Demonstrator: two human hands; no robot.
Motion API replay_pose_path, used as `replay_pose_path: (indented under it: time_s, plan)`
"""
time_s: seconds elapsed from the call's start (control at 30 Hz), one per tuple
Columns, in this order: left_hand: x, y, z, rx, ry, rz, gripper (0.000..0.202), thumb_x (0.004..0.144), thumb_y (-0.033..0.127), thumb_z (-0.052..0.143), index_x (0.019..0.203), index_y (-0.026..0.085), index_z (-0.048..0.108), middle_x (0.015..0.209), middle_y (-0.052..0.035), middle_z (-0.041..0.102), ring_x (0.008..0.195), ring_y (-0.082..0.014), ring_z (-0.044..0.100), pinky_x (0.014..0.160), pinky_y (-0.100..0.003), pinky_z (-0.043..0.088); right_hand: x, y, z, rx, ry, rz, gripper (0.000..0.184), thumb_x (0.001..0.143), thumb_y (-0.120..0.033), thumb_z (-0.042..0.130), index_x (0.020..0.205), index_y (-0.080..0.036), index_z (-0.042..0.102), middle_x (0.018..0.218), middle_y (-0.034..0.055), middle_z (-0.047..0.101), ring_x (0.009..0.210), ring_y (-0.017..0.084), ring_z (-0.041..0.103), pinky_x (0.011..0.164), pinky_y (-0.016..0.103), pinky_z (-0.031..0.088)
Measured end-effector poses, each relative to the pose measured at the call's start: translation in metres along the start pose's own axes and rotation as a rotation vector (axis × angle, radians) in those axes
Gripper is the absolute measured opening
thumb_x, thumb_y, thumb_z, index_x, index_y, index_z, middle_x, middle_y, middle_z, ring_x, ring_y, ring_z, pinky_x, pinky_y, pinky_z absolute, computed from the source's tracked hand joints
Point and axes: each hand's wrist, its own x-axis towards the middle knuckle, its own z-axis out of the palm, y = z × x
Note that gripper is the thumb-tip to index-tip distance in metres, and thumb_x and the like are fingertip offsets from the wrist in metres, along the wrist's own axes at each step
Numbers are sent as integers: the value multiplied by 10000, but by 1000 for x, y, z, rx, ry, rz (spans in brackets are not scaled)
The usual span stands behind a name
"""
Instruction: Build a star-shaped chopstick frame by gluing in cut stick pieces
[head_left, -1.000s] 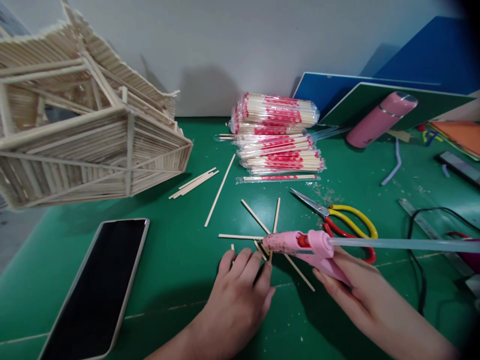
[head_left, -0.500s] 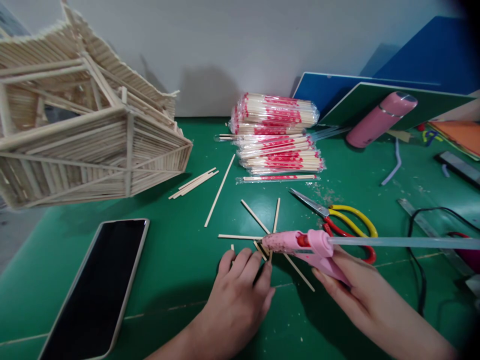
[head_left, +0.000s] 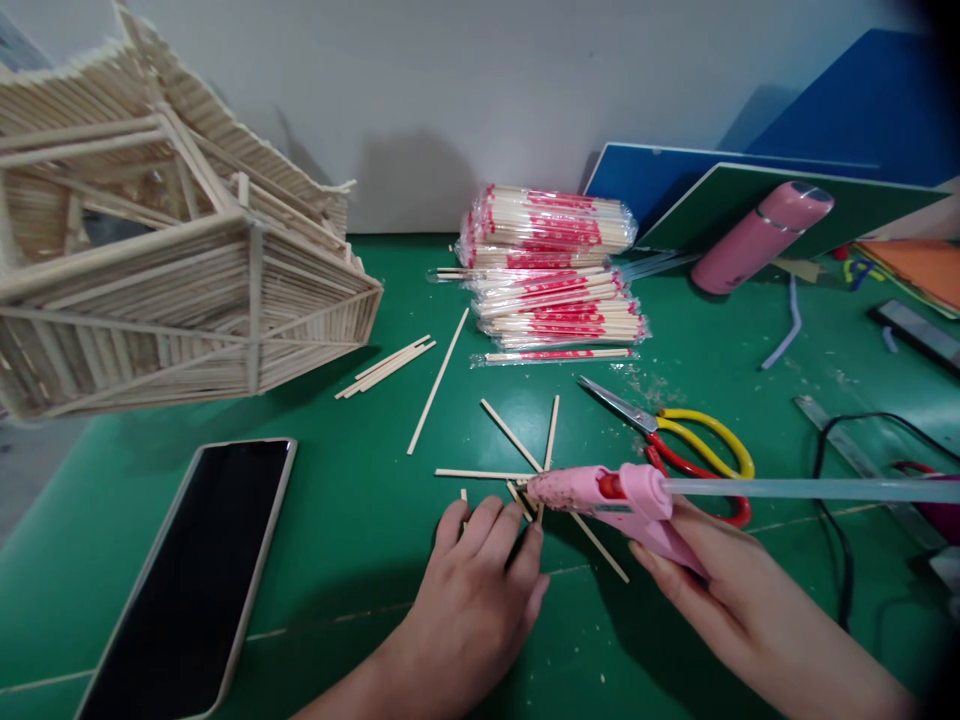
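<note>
Crossed sticks (head_left: pixel 511 436) on the green table (head_left: pixel 360 470), just beyond our left hand (head_left: pixel 476 595), the nearer one: curled, fingertips at their near side, can't tell if pinching. Our right hand (head_left: pixel 724 570) grips the pink glue gun (head_left: pixel 641 490), aimed left at the crossing; contact unclear. Long axes fan outward. Sticks look pale, thin, straight, bare.

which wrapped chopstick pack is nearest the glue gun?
The thin front pack, lying singly on the green tabletop; the other packs are heaped behind it, farther from the glue gun.
</note>
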Motion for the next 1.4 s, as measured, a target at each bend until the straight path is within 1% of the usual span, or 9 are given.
replay_pose_path:
  time_s: [0.13, 0.27, 0.4, 0.67, 0.8, 0.93, 1.13, 1.27, 1.4]
  plan:
    - [0, 0, 0, -5, -12, -3, 255, 817, 320, 443, 1003, 216, 583, 1031, -68, 580, 985, -234, 472, 858, -432, 305, -1, 0, -1, -3, 5, 8, 420, 810, -184, 433, 1225, -235, 404, 1162, 57, 565, 1066, 213, 522, 853, 322, 472]
    - [0, 1, -1, 2, -12, -8, 253, 824, 318, 428, 1003, 220, 579, 1050, -65, 574, 996, -234, 469, 864, -432, 302, -4, 0, -2, 16, -29, -6, 425, 824, -179, 404, 1241, -251, 378, 1094, 50, 602, 960, 187, 588, 782, 281, 509]
    - [1, 1, -1, 4, 3, -8, 251, 826, 313, 421, 987, 214, 586, 1039, -69, 575, 982, -232, 473, 861, -431, 302, -10, 4, -1, -13, -40, 20, 449, 822, -185, 423, 1262, -243, 353, 1123, 58, 585, 942, 179, 593, 767, 266, 508]
    - [1, 1, -2, -5, 4, 10, 249, 818, 305, 433, 986, 209, 589, 1015, -74, 577, 975, -234, 470, 851, -430, 313, -16, 8, -1, -22, -27, 37, 377, 814, -196, 431, 1188, -241, 439, 1046, 59, 626, 877, 175, 621, 716, 252, 520]
    - [2, 2, -3, -8, 0, -5, 245, 820, 298, 429, 980, 211, 592, 1012, -73, 574, 973, -235, 472, 853, -436, 314, -19, 9, -2, -37, -11, 41, 250, 807, -214, 441, 1043, -237, 521, 956, 49, 652, 856, 177, 625, 734, 265, 518]
    - [2, 2, -4, -4, -36, -5, 257, 824, 298, 415, 1002, 216, 581, 1021, -72, 569, 982, -239, 467, 853, -439, 316, -23, 11, -1, -35, 1, 50, 194, 796, -226, 453, 959, -237, 559, 918, 37, 664, 838, 177, 631, 728, 256, 518]
    - [1, 0, -2, 10, -15, 11, 252, 816, 302, 426, 993, 216, 583, 1015, -77, 567, 974, -244, 472, 842, -445, 322, -22, 10, -3, -39, -36, 44, 187, 800, -227, 451, 955, -229, 556, 895, 44, 659, 812, 171, 632, 696, 241, 521]
    - [2, 2, -3, 16, -7, 8, 241, 814, 278, 436, 987, 209, 590, 1014, -82, 565, 979, -240, 469, 846, -433, 328, -21, 10, -7, -12, -45, 39, 180, 789, -216, 456, 931, -252, 561, 808, 14, 665, 701, 151, 641, 611, 214, 525]
    - [2, 3, -4, 9, 10, -3, 242, 812, 307, 445, 980, 212, 591, 1010, -77, 566, 975, -237, 475, 846, -434, 330, -20, 13, -9, 2, -65, 39, 231, 797, -213, 450, 1012, -251, 526, 819, 22, 658, 678, 148, 635, 597, 214, 520]
